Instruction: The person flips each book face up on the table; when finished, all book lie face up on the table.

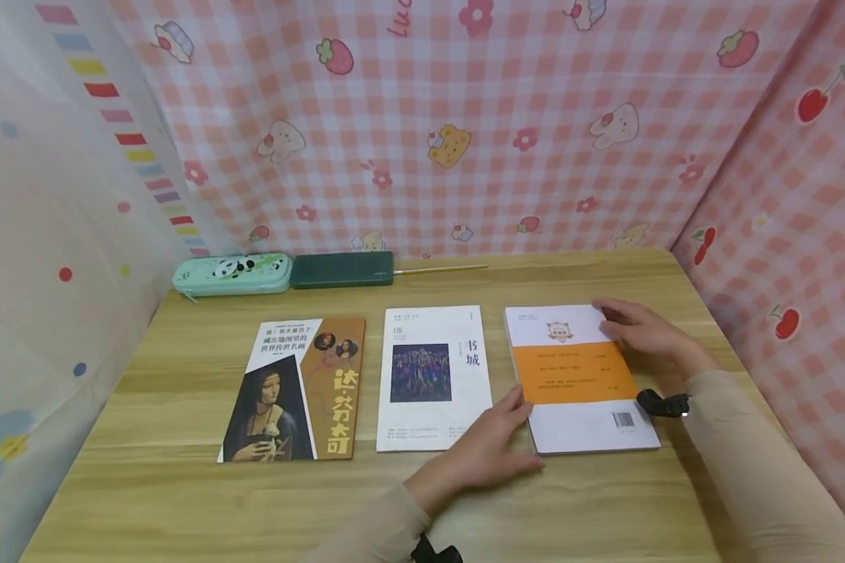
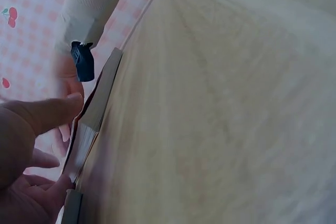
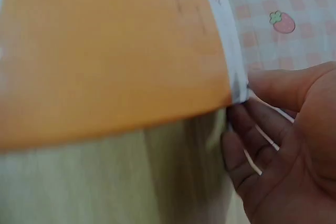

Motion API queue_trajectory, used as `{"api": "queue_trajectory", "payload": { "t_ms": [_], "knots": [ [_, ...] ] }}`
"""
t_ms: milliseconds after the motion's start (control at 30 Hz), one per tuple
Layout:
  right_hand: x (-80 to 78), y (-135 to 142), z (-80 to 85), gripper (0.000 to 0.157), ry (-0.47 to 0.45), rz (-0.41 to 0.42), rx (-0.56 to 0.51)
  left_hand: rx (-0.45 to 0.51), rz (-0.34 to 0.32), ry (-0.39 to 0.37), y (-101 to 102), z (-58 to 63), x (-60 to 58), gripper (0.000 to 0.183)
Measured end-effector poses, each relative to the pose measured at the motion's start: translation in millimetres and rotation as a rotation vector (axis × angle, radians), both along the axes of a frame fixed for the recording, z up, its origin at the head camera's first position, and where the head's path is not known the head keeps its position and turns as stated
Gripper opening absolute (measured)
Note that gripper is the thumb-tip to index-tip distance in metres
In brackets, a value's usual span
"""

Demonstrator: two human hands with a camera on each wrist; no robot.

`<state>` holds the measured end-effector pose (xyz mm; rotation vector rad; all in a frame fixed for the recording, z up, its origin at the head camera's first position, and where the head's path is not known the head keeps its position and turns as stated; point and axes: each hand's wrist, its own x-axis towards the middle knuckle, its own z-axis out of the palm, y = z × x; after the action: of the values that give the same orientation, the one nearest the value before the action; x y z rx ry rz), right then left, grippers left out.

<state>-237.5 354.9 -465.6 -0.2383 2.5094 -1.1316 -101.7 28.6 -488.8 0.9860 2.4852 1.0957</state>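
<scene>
On the right of the table lies a book [image 1: 576, 371] with a white cover, an orange band and a barcode. My right hand [image 1: 651, 336] pinches its far right corner; in the right wrist view the thumb [image 3: 278, 85] is at the white edge and the fingers curl beside it. My left hand [image 1: 482, 446] is at the book's near left corner, fingertips touching the left edge and thumb stretched along the near side. The left wrist view shows the book's page edges [image 2: 86, 135] by the left thumb [image 2: 52, 114].
A white magazine [image 1: 422, 422] lies in the middle, left of it a brown and white book [image 1: 303, 391] with a portrait. At the back are a mint panda pencil case [image 1: 232, 274], a dark green box [image 1: 341, 269] and a thin stick [image 1: 440, 270]. Patterned cloth [image 1: 422, 117] surrounds the table.
</scene>
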Motion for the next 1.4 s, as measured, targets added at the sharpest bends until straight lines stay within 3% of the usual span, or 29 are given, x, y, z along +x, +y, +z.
{"api": "queue_trajectory", "payload": {
  "t_ms": [267,500,633,833,967,1167,1267,1400],
  "knots": [
    [-3.0,14,-11.8,0.049,0.104,0.069,-0.022,-0.079,0.066,0.038,12,-2.7,4.2,0.095],
    [-3.4,19,-14.3,0.05,0.149,0.071,-0.055,-0.108,0.174,-0.021,21,1.1,3.8,0.105],
    [-0.3,25,-16.8,0.053,0.181,0.061,-0.163,-0.092,0.195,-0.041,21,1.7,2.1,0.105],
    [4.2,36,-24.6,0.054,0.15,0.052,-0.46,0.047,0.164,-0.089,18,-0.4,-1.6,0.109],
    [6.4,41,-24.0,0.057,0.123,0.043,-0.532,0.072,0.162,-0.128,18,-0.7,-2.7,0.109],
    [8.0,43,-9.9,0.059,0.198,0.126,-0.485,-0.01,0.176,-0.104,17,0.9,-2.3,0.109],
    [11.7,41,-1.9,0.06,0.248,0.117,-0.371,-0.028,0.176,-0.1,18,1.2,-1.7,0.112],
    [18.4,38,7.6,0.057,0.302,0.042,-0.162,-0.091,0.177,-0.095,21,0.9,1.4,0.115]
  ]
}}
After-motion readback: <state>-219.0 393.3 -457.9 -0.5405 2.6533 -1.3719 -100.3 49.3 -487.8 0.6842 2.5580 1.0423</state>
